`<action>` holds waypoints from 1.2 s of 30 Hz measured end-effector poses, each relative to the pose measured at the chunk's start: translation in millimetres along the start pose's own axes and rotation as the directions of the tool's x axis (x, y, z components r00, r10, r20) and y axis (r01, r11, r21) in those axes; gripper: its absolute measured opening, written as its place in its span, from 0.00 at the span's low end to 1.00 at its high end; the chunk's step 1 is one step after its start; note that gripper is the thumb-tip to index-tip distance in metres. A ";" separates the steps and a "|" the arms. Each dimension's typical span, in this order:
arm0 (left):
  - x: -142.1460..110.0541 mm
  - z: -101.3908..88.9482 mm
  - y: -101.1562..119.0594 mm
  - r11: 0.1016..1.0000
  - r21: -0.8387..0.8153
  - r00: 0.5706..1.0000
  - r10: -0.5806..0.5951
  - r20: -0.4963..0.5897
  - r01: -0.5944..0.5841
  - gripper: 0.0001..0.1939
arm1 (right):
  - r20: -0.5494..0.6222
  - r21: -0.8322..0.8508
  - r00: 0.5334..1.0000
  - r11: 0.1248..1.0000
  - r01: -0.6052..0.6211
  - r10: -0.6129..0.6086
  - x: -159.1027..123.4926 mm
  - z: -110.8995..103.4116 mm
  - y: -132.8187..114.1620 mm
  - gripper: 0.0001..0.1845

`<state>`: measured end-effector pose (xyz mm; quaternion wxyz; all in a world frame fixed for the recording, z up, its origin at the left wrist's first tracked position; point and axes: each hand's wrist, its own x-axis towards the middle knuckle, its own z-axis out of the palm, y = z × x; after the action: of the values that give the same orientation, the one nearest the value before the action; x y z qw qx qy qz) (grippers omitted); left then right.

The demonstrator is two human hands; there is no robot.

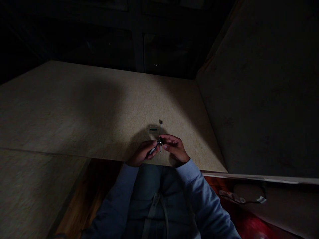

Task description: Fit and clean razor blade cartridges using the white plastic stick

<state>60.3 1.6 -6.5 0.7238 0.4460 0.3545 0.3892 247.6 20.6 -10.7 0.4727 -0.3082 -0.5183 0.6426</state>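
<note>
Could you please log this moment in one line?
Left hand: on small dark-and-silver item | right hand: fingers at same item | tabletop: flat piece, thin dark-tipped rod | light: dim

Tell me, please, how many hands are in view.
2: the left hand holds a slim object near the front edge of the tabletop; the right hand is at the object's dark end.

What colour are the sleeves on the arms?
The sleeves are blue, a bit greyish in the dim light. They show best in the head view.

Small dark object (160, 141), partly hidden by fingers (166, 136).
</note>
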 end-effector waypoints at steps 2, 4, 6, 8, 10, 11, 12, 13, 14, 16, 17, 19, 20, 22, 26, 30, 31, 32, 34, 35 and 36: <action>-0.1 0.2 0.1 1.000 -0.004 1.000 0.003 -0.007 -0.003 0.30 | -0.003 -0.016 1.000 1.000 -0.008 0.007 -0.5 -0.5 0.3 0.27; 0.2 0.2 -0.2 1.000 -0.014 1.000 0.004 0.003 -0.004 0.29 | 0.003 -0.023 1.000 1.000 -0.006 0.006 -0.9 -1.0 0.5 0.27; 0.6 0.2 -0.6 1.000 -0.023 1.000 0.001 0.010 -0.001 0.29 | 0.004 -0.035 1.000 0.999 -0.003 0.003 -1.2 -1.3 0.3 0.27; 0.9 0.3 -0.6 1.000 -0.025 1.000 0.003 0.002 -0.003 0.29 | 0.000 -0.050 1.000 0.999 -0.006 0.006 -1.0 -1.2 -0.5 0.28; 0.9 0.8 0.0 1.000 -0.015 1.000 0.007 -0.016 -0.007 0.28 | 0.003 -0.056 1.000 0.998 -0.009 0.009 -0.7 -0.9 -1.6 0.29; 0.8 1.1 0.4 1.000 -0.009 1.000 0.008 -0.024 -0.009 0.28 | 0.005 -0.056 1.000 0.998 -0.008 0.008 -0.5 -0.7 -2.2 0.29; 0.6 1.5 0.8 1.000 -0.004 0.999 0.009 -0.031 -0.009 0.28 | 0.006 -0.055 1.000 0.998 -0.004 0.005 -0.4 -0.4 -2.7 0.28; 0.4 1.9 1.3 1.000 -0.001 0.999 0.007 -0.037 -0.008 0.28 | 0.006 -0.055 1.000 0.999 -0.003 0.003 -0.4 -0.1 -3.3 0.28; 0.2 2.2 1.9 1.000 -0.003 0.999 0.006 -0.041 -0.006 0.28 | 0.007 -0.053 1.000 0.999 -0.002 0.002 -0.5 0.2 -3.8 0.28; -0.3 2.7 2.9 1.000 -0.009 0.999 0.002 -0.043 -0.003 0.28 | 0.012 -0.051 1.000 0.999 0.000 0.001 -0.9 0.8 -4.5 0.27; -0.5 2.7 3.3 1.000 -0.010 0.999 0.000 -0.041 0.000 0.28 | 0.013 -0.049 1.000 0.999 0.001 0.000 -1.2 1.1 -4.7 0.26; -0.6 2.4 3.6 1.000 -0.005 0.999 -0.005 -0.038 0.005 0.28 | 0.009 -0.039 1.000 0.999 -0.002 0.002 -1.5 1.6 -4.6 0.26; -0.5 2.2 3.6 1.000 -0.004 0.999 -0.009 -0.037 0.009 0.28 | 0.003 -0.031 1.000 0.999 -0.007 0.007 -1.5 1.7 -4.4 0.27; -0.3 1.5 3.2 1.000 -0.013 0.999 -0.020 -0.040 0.020 0.28 | -0.014 -0.013 1.000 1.000 -0.017 0.016 -1.2 1.7 -3.8 0.28; -0.1 0.4 2.3 0.999 -0.034 0.998 -0.029 -0.055 0.027 0.29 | -0.040 0.005 0.999 1.000 -0.007 0.008 -0.7 1.4 -3.6 0.28; -0.1 0.3 1.1 0.998 -0.061 0.999 -0.023 -0.044 0.020 0.30 | -0.040 0.001 0.999 1.000 -0.005 0.005 -1.2 2.1 -4.8 0.27; -0.1 0.5 0.5 0.997 -0.076 0.999 -0.020 -0.049 0.016 0.30 | -0.042 0.001 0.999 1.000 -0.004 0.004 -1.3 2.2 -4.9 0.27; 0.0 0.7 -0.1 0.996 -0.094 0.998 -0.012 -0.059 0.007 0.30 | -0.043 0.002 0.999 1.000 -0.004 0.004 -1.4 2.3 -4.8 0.27; 0.3 1.1 -1.7 0.992 -0.126 0.996 0.012 -0.084 -0.022 0.30 | -0.042 0.014 0.999 1.000 -0.005 0.005 -1.2 2.2 -4.0 0.27; 0.4 1.3 -2.5 0.990 -0.135 0.995 0.024 -0.092 -0.037 0.29 | -0.042 0.026 0.999 1.000 -0.002 0.003 -1.0 1.9 -3.3 0.27; 0.6 1.5 -3.2 0.989 -0.142 0.995 0.036 -0.096 -0.049 0.29 | -0.041 0.039 0.999 0.999 0.001 0.000 -0.7 1.6 -2.4 0.27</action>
<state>62.6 0.6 -9.0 0.7282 0.3815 0.3494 0.4496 247.2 19.4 -8.0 0.4893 -0.3121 -0.4960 0.6458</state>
